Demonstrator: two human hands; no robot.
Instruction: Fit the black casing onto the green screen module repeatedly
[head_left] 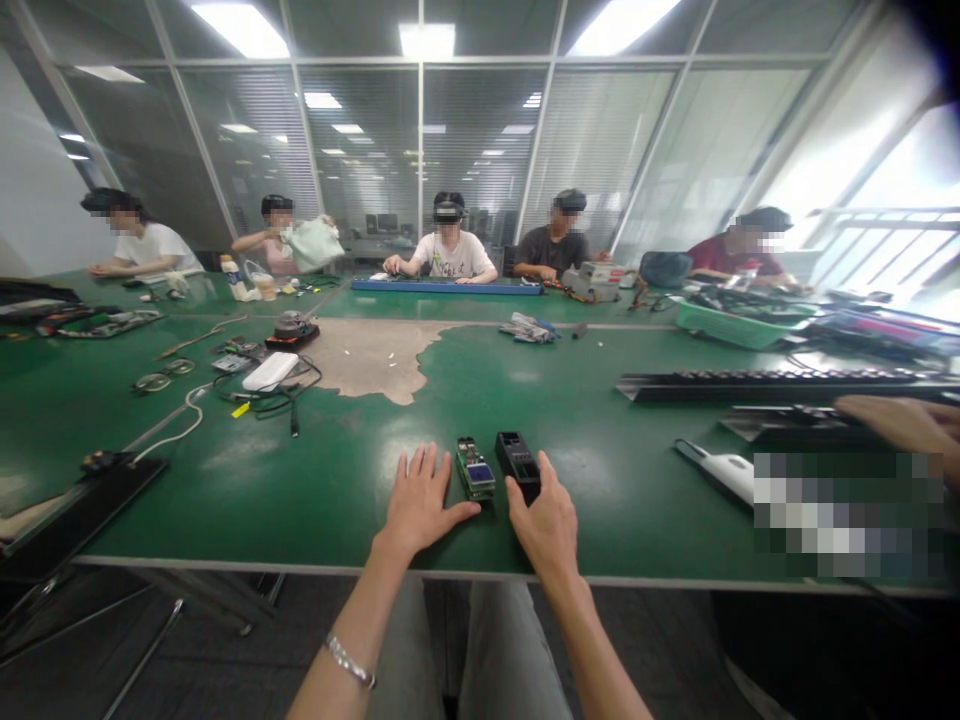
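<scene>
- Well, my left hand (pixel 424 505) lies flat on the counter (pixel 337 490), fingers wide and holding nothing; I'd use it for steadying.
- Just right of it, the circuit-board stack (pixel 474 468) lies screen up; I'd handle it by its edges.
- Next, the black casing (pixel 516 455) has its near end held between the fingers of my right hand (pixel 547 515); I'd keep that grip gentle.

The left hand (pixel 420 508) lies spread on the green table (pixel 337 500), just beside a circuit board (pixel 475 472). The right hand (pixel 547 518) holds the near end of a black casing (pixel 516 456). Across the table sit 5 people (pixel 451 257).
</scene>
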